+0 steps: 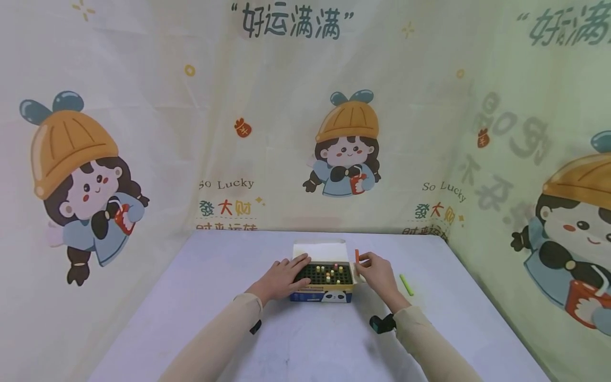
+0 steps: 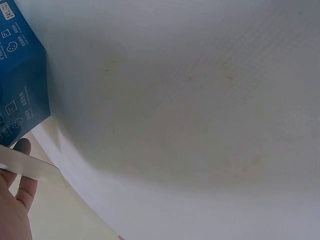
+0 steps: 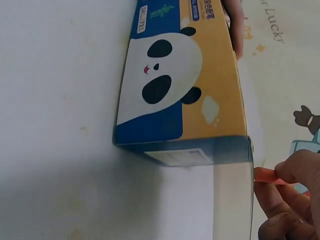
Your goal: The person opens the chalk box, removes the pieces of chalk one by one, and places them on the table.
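A chalk box with a panda on its front stands on the table, its white lid raised at the back. Several pale chalk ends show in its dark holed insert. My left hand grips the box's left end, fingers over its top edge; in the left wrist view, that hand has fingers on both sides of a white flap. At the right end, my right hand pinches an orange chalk stick, held upright beside the box. The right wrist view shows the orange chalk between thumb and fingers.
A green chalk stick lies on the white table right of the right hand. The box's right side flap stands out near that hand. Printed cloth hangs behind the table and along both sides.
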{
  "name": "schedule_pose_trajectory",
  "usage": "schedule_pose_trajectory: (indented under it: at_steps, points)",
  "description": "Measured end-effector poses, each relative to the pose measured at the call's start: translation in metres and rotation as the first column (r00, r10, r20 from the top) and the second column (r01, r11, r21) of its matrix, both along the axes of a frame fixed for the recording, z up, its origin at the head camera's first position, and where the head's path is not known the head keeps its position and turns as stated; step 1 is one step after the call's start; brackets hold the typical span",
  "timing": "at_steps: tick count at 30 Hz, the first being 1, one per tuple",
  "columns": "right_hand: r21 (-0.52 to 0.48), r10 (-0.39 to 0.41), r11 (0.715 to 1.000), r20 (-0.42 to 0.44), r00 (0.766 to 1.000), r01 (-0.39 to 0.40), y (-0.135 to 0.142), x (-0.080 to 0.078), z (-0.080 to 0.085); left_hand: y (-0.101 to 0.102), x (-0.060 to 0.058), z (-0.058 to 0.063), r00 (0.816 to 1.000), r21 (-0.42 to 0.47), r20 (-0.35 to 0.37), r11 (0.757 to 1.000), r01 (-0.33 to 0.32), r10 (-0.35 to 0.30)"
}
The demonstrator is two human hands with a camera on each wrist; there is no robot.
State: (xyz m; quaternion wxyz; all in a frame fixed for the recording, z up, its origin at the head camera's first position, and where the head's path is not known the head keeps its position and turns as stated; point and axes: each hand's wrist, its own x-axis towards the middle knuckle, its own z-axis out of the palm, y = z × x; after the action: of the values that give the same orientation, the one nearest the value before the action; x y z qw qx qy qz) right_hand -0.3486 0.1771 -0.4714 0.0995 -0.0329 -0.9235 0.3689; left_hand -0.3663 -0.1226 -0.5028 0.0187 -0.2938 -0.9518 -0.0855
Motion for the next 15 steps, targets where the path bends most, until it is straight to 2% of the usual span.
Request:
schedule_pose_trajectory:
  at_steps: [10,15]
  points:
    - [-0.008,-0.022,1.000,0.008,1.000,0.022,0.024,0.001,-0.002,-0.001,0.000,0.001,1.000,-0.001,0.002,1.000,0.004,-0.004]
    - [-0.021,-0.057,0.998,0.018,0.998,0.057,0.042,0.002,-0.007,-0.002,-0.003,-0.002,1.000,0.010,-0.006,1.000,0.015,-0.015]
